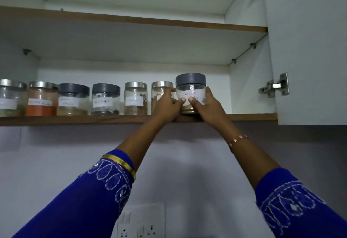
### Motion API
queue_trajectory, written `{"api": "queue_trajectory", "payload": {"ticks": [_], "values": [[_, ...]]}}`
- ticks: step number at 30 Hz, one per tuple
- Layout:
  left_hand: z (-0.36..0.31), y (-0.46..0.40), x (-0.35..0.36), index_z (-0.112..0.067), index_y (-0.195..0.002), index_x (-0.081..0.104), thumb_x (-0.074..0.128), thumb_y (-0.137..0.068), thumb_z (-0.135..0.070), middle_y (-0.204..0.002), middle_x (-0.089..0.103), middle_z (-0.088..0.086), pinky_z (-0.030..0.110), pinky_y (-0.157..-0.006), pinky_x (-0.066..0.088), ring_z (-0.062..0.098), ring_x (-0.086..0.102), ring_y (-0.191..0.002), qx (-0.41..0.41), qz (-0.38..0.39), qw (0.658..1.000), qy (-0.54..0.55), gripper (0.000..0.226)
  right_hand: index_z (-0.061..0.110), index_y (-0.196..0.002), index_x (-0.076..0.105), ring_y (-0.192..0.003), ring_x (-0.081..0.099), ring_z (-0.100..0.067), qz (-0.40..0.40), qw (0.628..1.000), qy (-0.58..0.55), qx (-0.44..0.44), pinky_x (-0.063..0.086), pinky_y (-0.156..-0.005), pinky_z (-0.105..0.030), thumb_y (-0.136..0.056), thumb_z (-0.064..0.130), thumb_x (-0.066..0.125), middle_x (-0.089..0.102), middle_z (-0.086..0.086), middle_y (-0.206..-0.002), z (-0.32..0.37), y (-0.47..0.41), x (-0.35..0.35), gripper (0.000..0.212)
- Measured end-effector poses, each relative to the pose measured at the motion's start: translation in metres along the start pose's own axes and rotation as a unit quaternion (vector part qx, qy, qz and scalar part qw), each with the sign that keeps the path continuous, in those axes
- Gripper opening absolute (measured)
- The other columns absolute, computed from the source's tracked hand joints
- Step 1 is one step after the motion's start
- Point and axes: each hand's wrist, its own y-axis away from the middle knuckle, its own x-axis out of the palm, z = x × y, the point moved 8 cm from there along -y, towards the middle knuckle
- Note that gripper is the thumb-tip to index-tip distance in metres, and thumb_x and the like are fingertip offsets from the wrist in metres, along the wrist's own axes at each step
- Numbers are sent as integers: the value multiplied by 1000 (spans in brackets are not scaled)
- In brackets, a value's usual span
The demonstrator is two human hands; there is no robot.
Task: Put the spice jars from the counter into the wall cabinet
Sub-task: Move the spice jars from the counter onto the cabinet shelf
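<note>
grey-lidded coriander jar [190, 89] upright at shelf's front edge, rightmost.

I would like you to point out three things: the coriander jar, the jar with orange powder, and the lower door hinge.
coriander jar [190, 82]: head view, on its grey lid.
orange powder jar [41, 110]: head view, on the orange powder.
lower door hinge [274, 86]: head view, on its metal arm.

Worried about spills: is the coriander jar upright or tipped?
Upright. The coriander jar stands on the lower shelf, grey lid on top, held between the left hand and right hand.
</note>
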Motion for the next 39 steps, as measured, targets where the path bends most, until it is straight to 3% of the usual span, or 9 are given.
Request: {"api": "queue_trajectory", "payload": {"ticks": [7, 12, 17, 22, 25, 29, 34, 37, 39], "values": [[11, -23, 18, -9, -139, 36, 60, -84, -11, -131, 55, 14, 31, -98, 40, 28, 50, -122, -37, 58, 987, -147, 59, -3, -121, 52, -115, 53, -33, 21, 978, 204, 36, 43, -89, -32, -93, 24, 53, 57, -21, -125, -15, -21, -1, 38], [18, -35, 28, -4, -135, 43, 50, -87, -1, -135, 50, 15, 30, -98, 42, 28, 50, -122, -72, 102, 979, -159, 49, -1, -124, 44, -116, 52, -34, -1, 977, 212, 33, 42, -91, -35, -82, 22, 69, 56, -20, -126, -23, -28, -8, 54], [25, -43, 34, 2, -130, 47, 45, -87, 0, -133, 52, 17, 34, -100, 42, 26, 52, -112, -86, 126, 972, -181, 42, 0, -118, 52, -114, 54, -32, 15, 976, 214, 47, 43, -89, -33, -80, 22, 71, 58, -17, -123, -36, -39, -6, 47], [21, -47, 33, 5, -129, 48, 41, -91, -1, -135, 49, 22, 33, -95, 42, 28, 52, -108, -68, 98, 968, -219, 39, 0, -113, 62, -113, 56, -31, 9, 975, 218, 46, 44, -89, -31, -84, 14, 65, 62, -17, -120, -40, -42, -5, 33], [21, -42, 37, 1, -131, 46, 41, -91, -6, -140, 45, 18, 32, -100, 38, 30, 45, -126, -43, 91, 959, -266, 41, -1, -114, 61, -112, 56, -32, -1, 972, 232, 25, 44, -90, -33, -89, 15, 58, 62, -18, -119, -34, -34, -3, 30], [20, -26, 37, -3, -127, 48, 50, -86, -5, -129, 55, 18, 36, -95, 43, 32, 52, -119, -25, 40, 938, -342, 41, -3, -113, 57, -108, 57, -36, -2, 939, 342, -46, 41, -90, -36, -94, 4, 42, 62, -22, -117, -24, -13, 8, 26], [9, 11, 27, 0, -116, 52, 44, -88, -4, -115, 60, 21, 38, -85, 44, 35, 56, -105, 75, -50, 912, -399, 30, -12, -87, 64, -79, 64, -45, -31, 909, 376, -176, 44, -90, -50, -81, -10, 46, 65, -29, -82, -14, 18, 15, 19], [15, 39, 27, -2, -127, 47, 44, -88, -6, -130, 51, 18, 41, -105, 31, 35, 44, -123, 145, -26, 917, -371, 40, -10, -128, 47, -127, 42, -46, -16, 924, 351, -151, 28, -112, -49, -95, 11, 47, 49, -33, -130, -24, 43, 17, 40], [21, 62, 18, -4, -139, 36, 40, -93, -8, -145, 38, 15, 42, -117, 19, 31, 28, -138, 148, -29, 934, -325, 47, -4, -139, 36, -141, 25, -39, -18, 944, 303, -131, 22, -116, -44, -99, 17, 39, 33, -26, -147, -27, 65, 16, 45]]}}
